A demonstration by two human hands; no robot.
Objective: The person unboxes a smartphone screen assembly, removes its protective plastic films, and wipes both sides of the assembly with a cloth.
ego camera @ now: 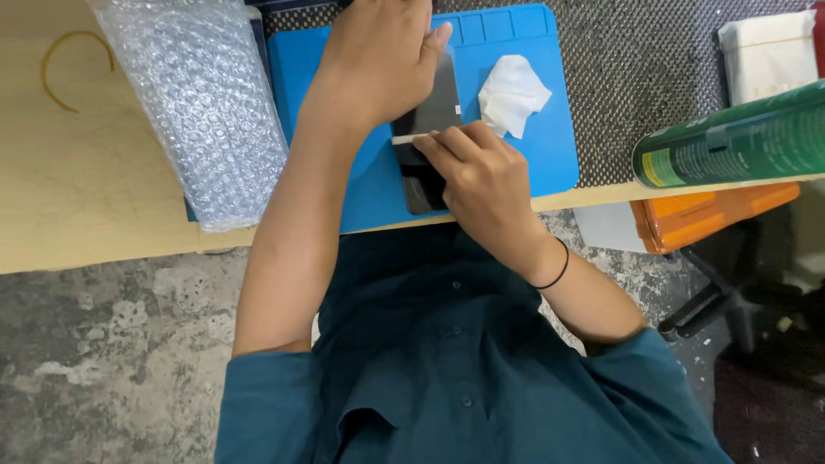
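Left hand (pixel 378 60): lies palm-down, fingers together and flat, pressing on the upper part of the dark rectangular glass-faced phone (pixel 430 142); it grips nothing.
Right hand (pixel 483 176): curled, fingers pinched on a thin pale flat card (pixel 412 137) held edge-on across the phone's face — it covers the phone's lower half.
Phone: lies lengthwise from 12 to 6 o'clock on the blue rubber work mat (pixel 369 185), near the mat's middle.
Mat: sits on the pale wooden worktop (pixel 86 189), its near edge at the worktop's edge.
At 2 o'clock of the phone: a crumpled white wipe (pixel 513 93) on the mat, just beside the right hand's fingers.
At 9 o'clock: a clear bubble-wrap sheet (pixel 206 112) overlapping the mat's left edge.
At 3 o'clock — well apart: a green cylindrical spray can (pixel 739 142) lying on its side.
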